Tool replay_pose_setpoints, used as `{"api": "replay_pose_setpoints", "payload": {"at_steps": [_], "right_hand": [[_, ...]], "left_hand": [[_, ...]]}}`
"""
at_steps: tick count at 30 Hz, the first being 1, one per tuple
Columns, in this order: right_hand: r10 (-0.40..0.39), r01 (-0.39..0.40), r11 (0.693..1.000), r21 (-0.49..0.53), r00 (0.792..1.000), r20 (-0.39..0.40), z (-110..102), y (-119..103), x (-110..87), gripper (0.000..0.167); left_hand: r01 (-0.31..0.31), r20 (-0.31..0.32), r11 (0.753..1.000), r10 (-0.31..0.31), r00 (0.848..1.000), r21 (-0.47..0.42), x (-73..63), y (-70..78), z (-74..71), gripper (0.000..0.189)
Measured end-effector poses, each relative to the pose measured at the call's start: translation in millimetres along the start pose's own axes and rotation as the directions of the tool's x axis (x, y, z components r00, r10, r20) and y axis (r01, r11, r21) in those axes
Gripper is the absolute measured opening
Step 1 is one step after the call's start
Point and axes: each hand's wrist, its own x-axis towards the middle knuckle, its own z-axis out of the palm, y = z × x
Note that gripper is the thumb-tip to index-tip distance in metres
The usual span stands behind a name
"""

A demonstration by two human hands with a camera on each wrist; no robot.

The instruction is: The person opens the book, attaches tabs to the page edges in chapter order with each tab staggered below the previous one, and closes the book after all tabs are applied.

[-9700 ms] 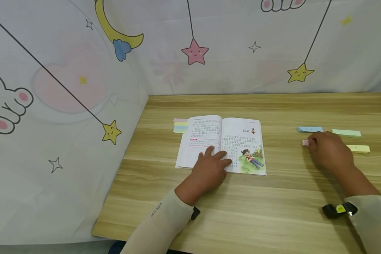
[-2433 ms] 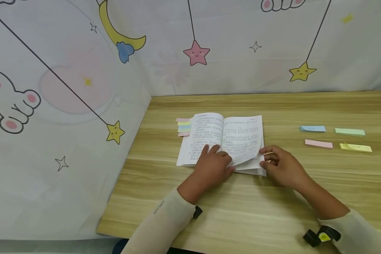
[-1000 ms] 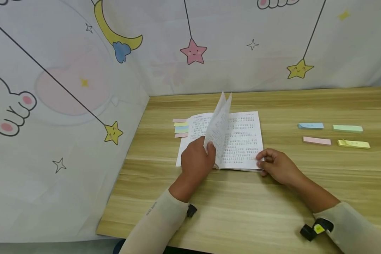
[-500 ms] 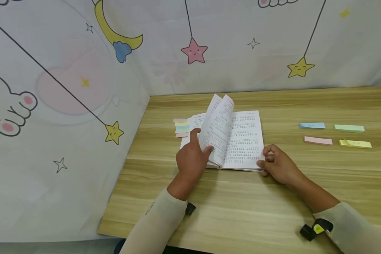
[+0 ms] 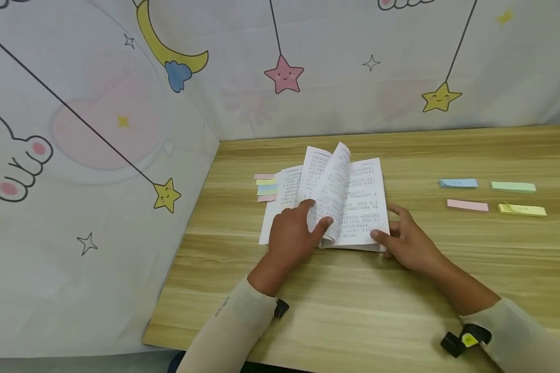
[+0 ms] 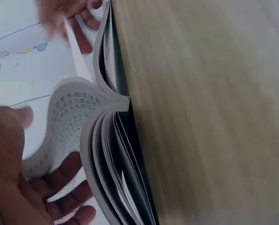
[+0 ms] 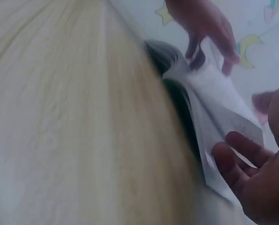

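Observation:
An open book [image 5: 366, 207] of printed text lies on the wooden table, some of its middle pages [image 5: 333, 191] standing up in a curl. My left hand [image 5: 291, 233] is over the left page, thumb and forefinger spread against the curled pages. In the left wrist view the curled page [image 6: 67, 112] passes between thumb and fingers. At the book's right edge is my right hand [image 5: 410, 241], its thumb over the lower right page and its forefinger apart from it. The right wrist view shows fingers [image 7: 240, 145] beneath a raised page, the thumb standing off it.
Coloured sticky tabs [image 5: 266, 187] stick out from the book's left edge. Right of the book lie sticky-tab pads: blue [image 5: 458, 183], green [image 5: 513, 187], pink [image 5: 467, 205] and yellow [image 5: 521, 210]. A printed cloth [image 5: 326, 103] hangs behind the table [image 5: 354, 321].
The pink piece pinched earlier by the right hand is gone from it; another pink tab shows at the book's left edge. Pages have turned leftward; lately the right thumb moved inward and its forefinger straightened.

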Motion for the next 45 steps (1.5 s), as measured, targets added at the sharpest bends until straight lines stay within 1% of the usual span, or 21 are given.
{"api": "replay_pose_setpoints", "payload": {"at_steps": [2,3,5,8,11,13,15,18,20,21,24,28,31,32,33,35,38,39,41,43,45], "right_hand": [[-0.128,0.129,0.988,-0.089,0.992,0.02,4,-7,-2.4,0.076],[-0.193,0.197,0.97,-0.145,0.98,0.041,7,-10,-3.4,0.074],[-0.314,0.327,0.911,-0.252,0.945,0.088,14,-14,-4.8,0.07],[-0.42,0.455,0.834,-0.31,0.89,0.178,21,-12,-3.5,0.075],[-0.439,0.464,0.782,-0.415,0.884,0.162,23,-6,-1.0,0.067],[-0.425,0.427,0.754,-0.499,0.897,0.126,19,-2,0.1,0.056],[-0.389,0.372,0.725,-0.58,0.916,0.101,15,1,0.3,0.047],[-0.357,0.35,0.692,-0.632,0.926,0.121,7,4,-0.5,0.04],[-0.355,0.364,0.671,-0.646,0.923,0.15,3,6,-0.7,0.037],[-0.36,0.375,0.66,-0.651,0.918,0.163,1,6,-0.7,0.035],[-0.377,0.391,0.626,-0.675,0.909,0.177,-2,4,-0.7,0.027],[-0.401,0.381,0.602,-0.702,0.904,0.146,-4,1,-1.3,0.02],[-0.446,0.388,0.581,-0.716,0.887,0.119,-5,1,-0.8,0.015],[-0.466,0.394,0.572,-0.719,0.878,0.11,-5,2,-0.2,0.012],[-0.497,0.406,0.562,-0.721,0.862,0.098,-5,3,0.7,0.01],[-0.568,0.43,0.541,-0.723,0.821,0.063,-4,3,2.7,0.011],[-0.67,0.455,0.524,-0.72,0.743,-0.017,-1,2,5.0,0.018],[-0.702,0.462,0.513,-0.723,0.711,-0.045,0,1,5.4,0.022],[-0.744,0.467,0.499,-0.73,0.663,-0.084,4,-1,5.7,0.027],[-0.769,0.468,0.478,-0.744,0.631,-0.097,9,-2,6.0,0.031],[-0.782,0.473,0.462,-0.75,0.617,-0.092,14,-3,6.3,0.033]], "left_hand": [[-0.073,0.021,0.997,0.073,0.997,-0.007,0.2,3.0,1.3,0.073],[-0.105,0.032,0.994,0.105,0.994,0.001,0.3,4.5,1.9,0.078],[-0.146,0.052,0.989,0.145,0.988,0.021,0.3,7.8,2.9,0.086],[-0.171,0.067,0.984,0.167,0.984,0.047,-0.4,11.7,3.1,0.085],[-0.172,0.045,0.984,0.169,0.985,0.055,-0.9,13.2,2.7,0.064],[-0.161,-0.002,0.986,0.161,0.987,0.048,-1.2,12.8,1.7,0.051],[-0.147,-0.072,0.989,0.149,0.986,0.033,-1.1,11.5,0.7,0.043],[-0.127,-0.184,0.992,0.127,0.975,0.014,-0.6,8.7,-0.6,0.044],[-0.126,-0.236,0.992,0.124,0.964,0.008,0.1,6.8,-1.1,0.049],[-0.128,-0.248,0.992,0.125,0.961,0.005,0.5,6.0,-1.1,0.051],[-0.144,-0.228,0.99,0.142,0.963,0.01,0.8,5.4,-0.5,0.05],[-0.178,-0.16,0.984,0.178,0.971,0.012,-0.2,8.0,1.4,0.033],[-0.203,-0.129,0.979,0.201,0.971,-0.006,-0.8,11.0,2.8,0.023],[-0.21,-0.11,0.978,0.208,0.972,-0.008,-0.9,12.1,2.9,0.021],[-0.217,-0.091,0.976,0.216,0.972,-0.006,-0.8,13.2,3.4,0.02],[-0.218,-0.037,0.976,0.218,0.975,0.01,-0.3,15.4,5.0,0.024],[-0.213,0.068,0.975,0.209,0.976,0.06,0.3,20.9,6.4,0.044],[-0.208,0.095,0.975,0.201,0.975,0.077,0.8,22.6,7.4,0.05],[-0.208,0.133,0.972,0.194,0.972,0.108,1.1,26.8,7.6,0.06],[-0.21,0.151,0.97,0.191,0.97,0.121,1.2,30.6,7.1,0.063],[-0.214,0.158,0.969,0.193,0.968,0.126,1.0,33.1,7.3,0.063]]}}
